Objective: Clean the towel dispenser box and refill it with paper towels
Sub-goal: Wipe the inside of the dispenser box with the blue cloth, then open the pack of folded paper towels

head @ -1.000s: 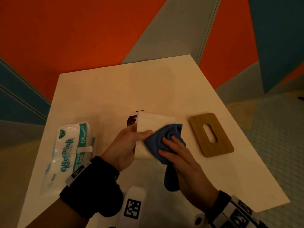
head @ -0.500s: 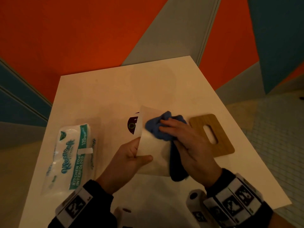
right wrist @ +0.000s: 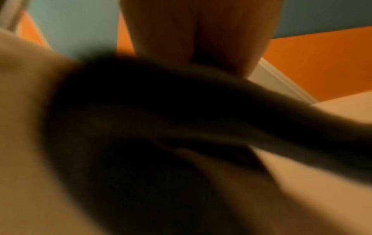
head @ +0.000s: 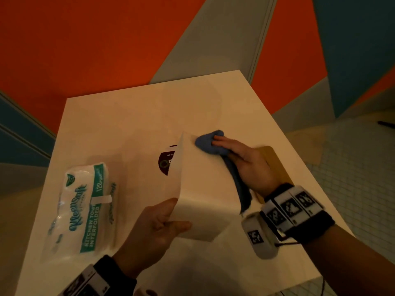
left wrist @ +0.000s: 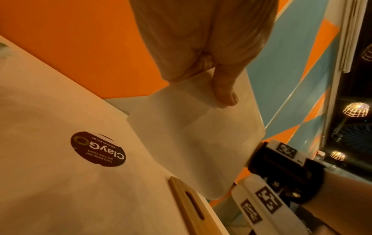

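Note:
A white towel dispenser box (head: 203, 189) is held tilted above the white table (head: 132, 124). My left hand (head: 171, 216) grips its near left corner, with the thumb (left wrist: 225, 89) on the top face of the box (left wrist: 191, 143). My right hand (head: 230, 148) lies flat with straight fingers on a blue cloth (head: 208, 143) and presses it on the box's far end. The rest of the cloth hangs down the box's right side. The right wrist view is blurred, showing only the dark cloth (right wrist: 161, 127). A Kleensoft paper towel pack (head: 85, 206) lies on the table to the left.
The wooden slotted lid (head: 275, 165) lies on the table at the right, mostly under my right hand, and shows as lid (left wrist: 187, 203) in the left wrist view. A dark round sticker (head: 166, 162) sits on the table behind the box. The table's right edge is near the lid.
My right hand has slid the blue cloth along the box's top from its near end to its far end. My left hand has shifted to the near corner.

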